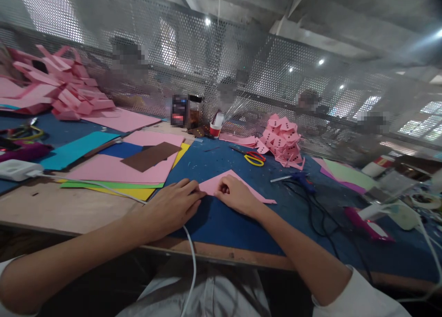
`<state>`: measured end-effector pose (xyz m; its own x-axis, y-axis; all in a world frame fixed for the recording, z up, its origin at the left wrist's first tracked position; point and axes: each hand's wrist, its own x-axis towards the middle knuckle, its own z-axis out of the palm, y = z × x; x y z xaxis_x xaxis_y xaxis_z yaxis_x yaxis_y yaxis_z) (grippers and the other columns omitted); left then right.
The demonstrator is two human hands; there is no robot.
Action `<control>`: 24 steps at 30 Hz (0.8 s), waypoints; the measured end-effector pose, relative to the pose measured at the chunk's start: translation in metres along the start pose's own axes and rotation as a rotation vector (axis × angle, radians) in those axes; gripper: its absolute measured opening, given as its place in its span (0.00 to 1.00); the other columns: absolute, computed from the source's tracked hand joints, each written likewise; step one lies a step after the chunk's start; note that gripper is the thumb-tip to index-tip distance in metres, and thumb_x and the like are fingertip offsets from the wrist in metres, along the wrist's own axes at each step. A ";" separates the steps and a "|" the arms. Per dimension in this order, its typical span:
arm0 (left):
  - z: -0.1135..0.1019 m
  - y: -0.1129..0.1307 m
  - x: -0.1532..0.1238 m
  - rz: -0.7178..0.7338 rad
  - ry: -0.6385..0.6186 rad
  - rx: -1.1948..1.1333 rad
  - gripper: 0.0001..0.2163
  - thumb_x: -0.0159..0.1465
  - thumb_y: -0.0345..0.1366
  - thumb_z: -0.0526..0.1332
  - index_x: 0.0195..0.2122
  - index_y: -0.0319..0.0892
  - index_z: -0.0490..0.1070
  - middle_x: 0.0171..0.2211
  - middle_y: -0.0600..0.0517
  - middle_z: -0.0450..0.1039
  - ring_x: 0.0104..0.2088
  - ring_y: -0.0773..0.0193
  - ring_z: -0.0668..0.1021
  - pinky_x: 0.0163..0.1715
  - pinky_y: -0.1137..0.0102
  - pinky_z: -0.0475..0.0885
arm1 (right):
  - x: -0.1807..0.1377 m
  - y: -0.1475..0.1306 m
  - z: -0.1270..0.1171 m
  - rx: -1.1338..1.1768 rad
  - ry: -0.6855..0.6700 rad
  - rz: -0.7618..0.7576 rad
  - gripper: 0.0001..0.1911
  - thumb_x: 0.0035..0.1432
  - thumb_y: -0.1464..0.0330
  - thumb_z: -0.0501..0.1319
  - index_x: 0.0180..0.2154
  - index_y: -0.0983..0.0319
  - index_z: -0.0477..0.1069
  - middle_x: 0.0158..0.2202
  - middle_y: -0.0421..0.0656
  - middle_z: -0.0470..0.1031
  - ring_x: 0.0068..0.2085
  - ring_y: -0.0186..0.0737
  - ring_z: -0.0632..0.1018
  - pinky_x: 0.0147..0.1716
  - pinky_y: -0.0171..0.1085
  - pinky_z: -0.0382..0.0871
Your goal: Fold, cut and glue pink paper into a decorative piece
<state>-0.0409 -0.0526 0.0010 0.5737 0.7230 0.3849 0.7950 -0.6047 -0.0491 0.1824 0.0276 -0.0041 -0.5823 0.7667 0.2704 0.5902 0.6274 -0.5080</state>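
A pink paper piece [221, 181] lies folded into a pointed shape on the blue mat [221, 220]. My left hand [174, 206] rests palm down at its left corner, fingers stretched flat and pressing the edge. My right hand [235, 195] sits on the paper's near edge with fingers curled, pinching the fold. The two hands almost touch. A white cable [191, 262] runs under my left wrist.
Scissors with yellow and red handles [253, 158] lie behind the paper. A heap of pink punched pieces [283, 142] stands at the back, another pink pile [65, 84] far left. Coloured sheets [117, 170] are stacked left. A glue gun [376, 213] and black cords [317, 206] lie right.
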 end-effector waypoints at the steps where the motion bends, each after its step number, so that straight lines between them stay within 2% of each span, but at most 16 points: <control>1: 0.000 0.000 0.000 -0.004 -0.004 -0.002 0.13 0.72 0.31 0.53 0.52 0.42 0.74 0.44 0.45 0.73 0.44 0.57 0.74 0.44 0.62 0.71 | 0.000 0.001 -0.001 0.027 -0.016 0.002 0.03 0.58 0.71 0.63 0.32 0.61 0.70 0.34 0.39 0.72 0.35 0.35 0.71 0.34 0.35 0.62; 3: -0.001 0.000 0.001 -0.008 -0.018 -0.001 0.13 0.72 0.31 0.52 0.51 0.42 0.74 0.43 0.45 0.74 0.44 0.57 0.74 0.44 0.62 0.71 | -0.001 0.002 -0.003 0.084 -0.048 0.007 0.01 0.59 0.72 0.62 0.35 0.61 0.71 0.35 0.40 0.73 0.35 0.35 0.72 0.35 0.35 0.64; 7: -0.003 0.001 0.003 -0.026 -0.052 0.010 0.12 0.71 0.30 0.53 0.49 0.41 0.75 0.43 0.45 0.74 0.43 0.56 0.75 0.43 0.62 0.71 | -0.003 0.005 -0.007 0.135 -0.087 -0.008 0.05 0.59 0.74 0.60 0.38 0.61 0.72 0.37 0.40 0.74 0.36 0.34 0.74 0.36 0.35 0.66; 24: -0.001 -0.002 -0.006 -0.138 -0.063 0.122 0.13 0.73 0.36 0.51 0.46 0.44 0.76 0.41 0.47 0.74 0.42 0.54 0.75 0.42 0.58 0.69 | -0.002 0.013 -0.008 0.179 -0.138 -0.024 0.07 0.60 0.74 0.60 0.40 0.61 0.74 0.39 0.41 0.75 0.37 0.34 0.75 0.37 0.34 0.68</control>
<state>-0.0460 -0.0561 0.0002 0.4655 0.8180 0.3378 0.8829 -0.4558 -0.1129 0.1959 0.0350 -0.0045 -0.6729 0.7184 0.1761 0.4737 0.6014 -0.6434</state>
